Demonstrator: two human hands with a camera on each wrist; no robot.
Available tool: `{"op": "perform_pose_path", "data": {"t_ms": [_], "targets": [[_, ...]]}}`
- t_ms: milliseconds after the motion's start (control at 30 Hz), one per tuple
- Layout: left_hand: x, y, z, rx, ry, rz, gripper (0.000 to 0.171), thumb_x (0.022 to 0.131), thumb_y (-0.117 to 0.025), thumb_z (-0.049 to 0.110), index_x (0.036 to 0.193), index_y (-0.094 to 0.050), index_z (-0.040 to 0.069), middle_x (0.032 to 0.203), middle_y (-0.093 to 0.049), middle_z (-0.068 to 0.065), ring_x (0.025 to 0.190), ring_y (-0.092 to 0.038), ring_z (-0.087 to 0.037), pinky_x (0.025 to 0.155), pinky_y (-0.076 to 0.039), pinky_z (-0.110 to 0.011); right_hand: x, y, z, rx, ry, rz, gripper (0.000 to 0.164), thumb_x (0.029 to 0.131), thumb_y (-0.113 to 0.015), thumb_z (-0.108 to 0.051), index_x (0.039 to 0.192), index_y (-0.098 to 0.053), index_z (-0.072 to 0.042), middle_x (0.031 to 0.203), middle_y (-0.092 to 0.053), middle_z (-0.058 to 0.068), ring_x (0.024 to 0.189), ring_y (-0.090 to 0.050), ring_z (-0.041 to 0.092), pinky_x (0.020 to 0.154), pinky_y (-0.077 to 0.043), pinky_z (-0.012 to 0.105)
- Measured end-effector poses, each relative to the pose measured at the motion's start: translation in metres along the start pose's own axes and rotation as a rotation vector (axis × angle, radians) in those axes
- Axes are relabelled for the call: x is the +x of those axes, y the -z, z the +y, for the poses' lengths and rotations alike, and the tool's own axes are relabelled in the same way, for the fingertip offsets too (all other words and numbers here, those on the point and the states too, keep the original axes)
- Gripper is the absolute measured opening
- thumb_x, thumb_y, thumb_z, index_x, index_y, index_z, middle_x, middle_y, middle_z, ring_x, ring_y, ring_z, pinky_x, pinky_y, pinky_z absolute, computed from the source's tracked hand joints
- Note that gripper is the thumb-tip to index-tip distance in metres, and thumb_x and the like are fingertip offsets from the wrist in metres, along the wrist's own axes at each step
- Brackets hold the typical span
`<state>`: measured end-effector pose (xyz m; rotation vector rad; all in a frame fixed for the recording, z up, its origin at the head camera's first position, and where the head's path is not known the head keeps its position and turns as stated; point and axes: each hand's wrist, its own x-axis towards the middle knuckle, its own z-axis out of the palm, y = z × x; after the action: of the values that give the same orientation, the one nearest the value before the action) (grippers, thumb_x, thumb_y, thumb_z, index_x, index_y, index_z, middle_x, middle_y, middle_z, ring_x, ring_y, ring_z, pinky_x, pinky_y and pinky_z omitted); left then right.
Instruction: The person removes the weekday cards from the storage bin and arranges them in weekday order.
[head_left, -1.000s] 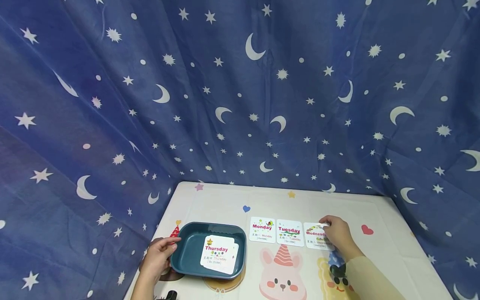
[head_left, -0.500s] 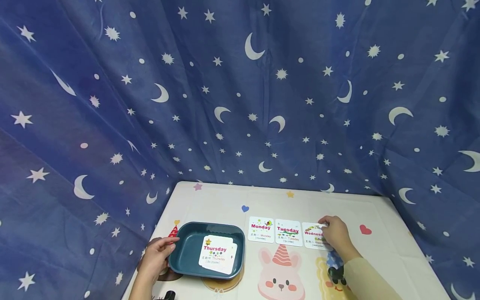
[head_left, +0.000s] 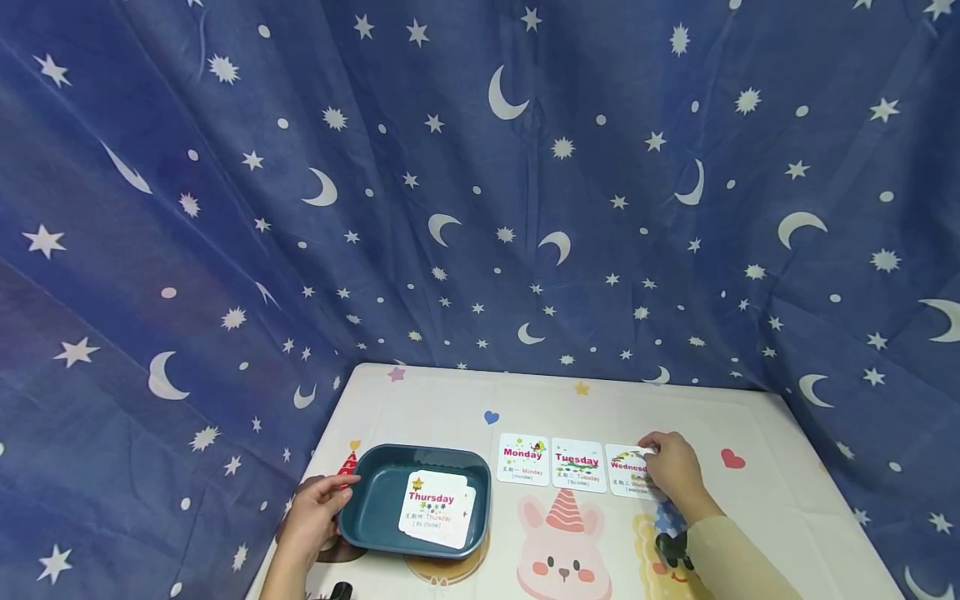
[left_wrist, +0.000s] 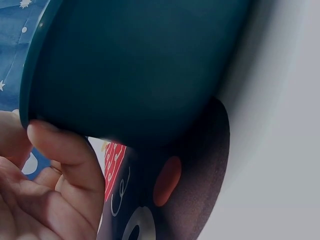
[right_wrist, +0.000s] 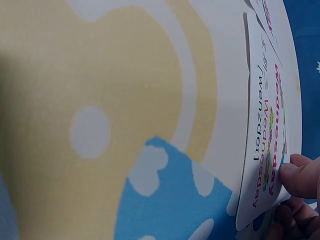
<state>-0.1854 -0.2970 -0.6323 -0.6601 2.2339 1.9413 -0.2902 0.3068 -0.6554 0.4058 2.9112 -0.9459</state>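
Note:
At the right end of a row of square white cards lies the Wednesday card (head_left: 624, 468). My right hand (head_left: 675, 473) pinches its right edge, thumb on top and fingers beneath, as the right wrist view shows; the card's (right_wrist: 257, 125) near corner is slightly raised. To its left are the Tuesday card (head_left: 578, 465) and the Monday card (head_left: 523, 459). My left hand (head_left: 309, 515) holds the left rim of a dark teal tray (head_left: 369, 508) between thumb and fingers. Inside the tray, a Thursday card (head_left: 431, 510) tops a small stack that hides the cards below.
A white tablecloth (head_left: 442, 400) printed with cartoon animals and hearts covers the table. Behind and to the left hangs a blue curtain (head_left: 480, 208) with moons and stars. Near the front edge by my left wrist is a small black object (head_left: 341, 591).
The view has shifted very slightly. Both hands, the tray and the cards stay practically where they were.

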Motion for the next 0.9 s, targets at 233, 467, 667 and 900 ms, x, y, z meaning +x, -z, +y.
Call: {"op": "perform_pose_path", "data": {"t_ms": [233,467,667,900], "targets": [[-0.0001,0.0006,0.0005,0.001,0.001,-0.002,0.031,0.107,-0.065,0.009,0.137,-0.07,0.003,0.103,-0.067,-0.007,0.072,-0.058,-0.016,0.056,-0.053,-0.03,0.0014,-0.0021,0.0025,-0.024,0.006,0.02,0.023,0.096,-0.068,-0.005,0.118,-0.076,-0.003,0.123,-0.061,0.025,0.111,-0.059,0.039,0.108,-0.048,0.065],[-0.0007,0.0007,-0.0004,0.0,-0.003,0.004,0.03,0.107,-0.065,0.009,0.136,-0.071,0.003,0.099,-0.066,-0.005,0.069,-0.056,-0.015,0.056,-0.052,-0.029,0.0006,-0.0011,0.0019,-0.034,0.016,0.038,0.023,0.095,-0.071,-0.005,0.116,-0.077,-0.002,0.119,-0.062,0.024,0.107,-0.06,0.037,0.105,-0.051,0.063],[-0.0009,0.0004,-0.0014,0.007,-0.015,0.007,0.03,0.107,-0.066,0.009,0.136,-0.071,0.003,0.093,-0.06,-0.001,0.067,-0.053,-0.014,0.055,-0.049,-0.028,0.0016,-0.0014,0.0038,-0.051,0.016,0.054,0.022,0.093,-0.075,-0.006,0.114,-0.077,-0.003,0.114,-0.063,0.022,0.102,-0.061,0.035,0.099,-0.053,0.06],[-0.0013,0.0007,-0.0015,-0.002,-0.005,0.019,0.03,0.106,-0.064,0.006,0.135,-0.071,0.003,0.09,-0.058,-0.001,0.064,-0.051,-0.013,0.054,-0.048,-0.027,-0.0002,0.0034,0.0022,-0.003,-0.011,0.029,0.024,0.094,-0.074,-0.006,0.119,-0.075,-0.002,0.119,-0.064,0.024,0.111,-0.062,0.041,0.104,-0.051,0.063]]}}
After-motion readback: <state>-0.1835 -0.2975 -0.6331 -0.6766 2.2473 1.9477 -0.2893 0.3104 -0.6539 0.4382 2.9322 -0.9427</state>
